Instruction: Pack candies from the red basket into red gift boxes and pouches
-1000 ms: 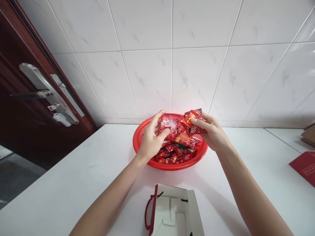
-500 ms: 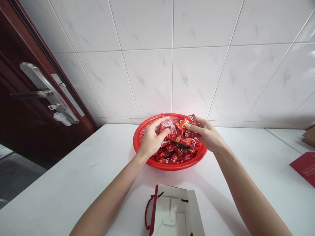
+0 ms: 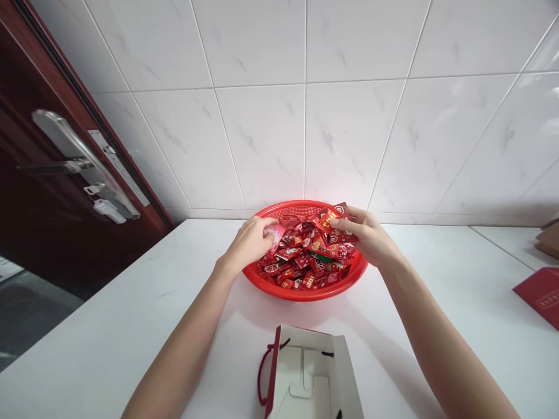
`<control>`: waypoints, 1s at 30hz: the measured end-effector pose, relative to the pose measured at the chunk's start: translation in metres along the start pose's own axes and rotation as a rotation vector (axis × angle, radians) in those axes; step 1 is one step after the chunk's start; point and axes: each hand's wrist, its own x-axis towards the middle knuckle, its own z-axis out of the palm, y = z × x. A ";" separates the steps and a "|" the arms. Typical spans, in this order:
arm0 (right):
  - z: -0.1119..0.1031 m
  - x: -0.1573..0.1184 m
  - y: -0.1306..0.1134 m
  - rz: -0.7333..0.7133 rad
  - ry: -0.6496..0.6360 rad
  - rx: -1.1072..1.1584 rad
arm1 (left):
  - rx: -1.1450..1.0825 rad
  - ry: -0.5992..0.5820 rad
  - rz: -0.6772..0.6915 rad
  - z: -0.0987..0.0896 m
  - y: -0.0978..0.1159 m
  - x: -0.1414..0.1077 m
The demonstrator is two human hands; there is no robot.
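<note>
A red plastic basket stands against the tiled wall, filled with small red-wrapped candies. Over its left rim, my left hand is closed on a pink packet. At the right side of the basket, my right hand pinches red packets, with an orange-red candy by the thumb. Nearer to me lies an open box, white inside, with a dark red cord handle on its left.
A dark red door with a metal handle and keys is at the left. On the right of the white countertop lie a red box and a brown object.
My left hand has moved left, from over the candies to the basket's left rim, carrying the pink packet. My right hand has stayed almost still with its packets.
</note>
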 end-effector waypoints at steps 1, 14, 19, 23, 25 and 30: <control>0.000 0.000 0.000 0.002 -0.002 0.000 | 0.019 -0.005 -0.006 0.000 -0.002 0.001; 0.007 0.001 0.010 -0.022 -0.072 -0.103 | -0.706 0.047 0.223 0.031 0.034 -0.014; 0.019 -0.002 0.011 -0.046 -0.024 -0.152 | -0.656 0.088 0.187 0.034 0.034 -0.016; 0.024 -0.005 0.011 -0.048 -0.007 -0.181 | -0.656 0.100 0.172 0.036 0.033 -0.016; 0.025 -0.005 0.011 -0.042 -0.007 -0.179 | -0.637 0.095 0.176 0.036 0.033 -0.016; 0.022 -0.003 0.010 -0.047 -0.007 -0.157 | -0.543 0.118 0.216 0.034 0.034 -0.015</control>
